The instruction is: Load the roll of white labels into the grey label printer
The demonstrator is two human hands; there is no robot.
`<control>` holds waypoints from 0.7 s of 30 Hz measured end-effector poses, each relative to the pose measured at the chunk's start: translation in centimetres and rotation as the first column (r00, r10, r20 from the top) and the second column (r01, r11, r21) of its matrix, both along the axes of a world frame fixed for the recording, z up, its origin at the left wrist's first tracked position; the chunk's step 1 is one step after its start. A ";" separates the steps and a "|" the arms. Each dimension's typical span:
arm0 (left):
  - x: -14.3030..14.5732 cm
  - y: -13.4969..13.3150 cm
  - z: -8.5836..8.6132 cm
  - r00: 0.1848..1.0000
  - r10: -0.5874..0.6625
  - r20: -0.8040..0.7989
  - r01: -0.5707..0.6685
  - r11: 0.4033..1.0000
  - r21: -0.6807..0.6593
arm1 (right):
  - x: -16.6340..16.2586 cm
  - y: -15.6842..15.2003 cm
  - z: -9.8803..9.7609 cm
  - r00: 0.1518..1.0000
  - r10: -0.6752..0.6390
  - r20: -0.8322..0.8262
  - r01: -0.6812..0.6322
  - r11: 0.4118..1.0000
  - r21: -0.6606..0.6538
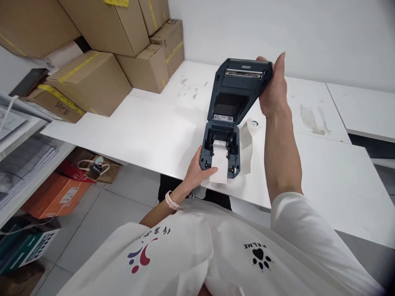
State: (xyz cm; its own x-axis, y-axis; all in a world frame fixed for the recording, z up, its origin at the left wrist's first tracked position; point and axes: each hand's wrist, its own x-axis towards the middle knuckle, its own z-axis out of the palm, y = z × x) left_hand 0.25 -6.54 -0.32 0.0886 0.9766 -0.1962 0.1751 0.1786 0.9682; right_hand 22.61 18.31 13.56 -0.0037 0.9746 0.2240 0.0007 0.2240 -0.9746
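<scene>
A dark blue-grey label printer (pixel 204 144) stands on the white table with its lid (pixel 236 88) raised. White label paper (pixel 220 162) lies in the open base and hangs out over the front edge. My left hand (pixel 196 172) grips the base's front left corner, its thumb pressing on the paper's edge; the other fingers are partly hidden. Up at the lid's right edge, my right hand (pixel 274 92) holds the lid tilted back, with the fingers mostly behind it. A loose strip of pale paper (pixel 246 154) lies beside the printer on the right.
Taped cardboard boxes (pixel 92 82) are stacked on the table's left part against the wall. The white table (pixel 148 127) has peeled marks on its surface. At lower left, a shelf (pixel 33 164) stands near an orange box (pixel 55 195) on the tiled floor.
</scene>
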 end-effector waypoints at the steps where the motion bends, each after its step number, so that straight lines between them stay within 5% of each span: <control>1: 0.0 0.0 -0.1 1.000 0.006 0.008 -0.006 1.000 -0.001 | -0.1 -0.8 -0.2 0.999 0.014 -0.033 -0.013 0.999 0.033; 6: -0.8 -0.2 -0.3 0.991 -0.034 0.128 0.038 0.999 -0.030 | 0.6 -9.3 -2.7 0.992 0.067 -0.103 -0.055 0.991 0.120; 12: -2.0 0.3 0.7 0.948 0.051 0.313 -0.034 0.998 -0.060 | -0.2 -18.6 -7.4 0.927 0.023 0.374 -0.131 0.955 0.266; 15: -1.3 0.9 1.4 0.966 0.044 0.253 -0.033 0.998 -0.049 | -1.3 -20.6 -9.7 0.870 -0.047 0.492 -0.130 0.939 0.319; 21: 0.3 1.8 0.8 0.953 0.029 0.301 -0.019 0.999 -0.034 | -2.2 -21.7 -11.6 0.924 -0.115 0.365 -0.014 0.943 0.333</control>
State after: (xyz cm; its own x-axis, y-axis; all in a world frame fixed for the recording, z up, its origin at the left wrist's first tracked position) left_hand 0.58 -4.69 0.46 0.1249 0.9732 -0.1933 -0.1292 0.2091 0.9693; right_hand 20.37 -3.38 1.98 -0.1029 0.8490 0.5183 0.3701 0.5163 -0.7723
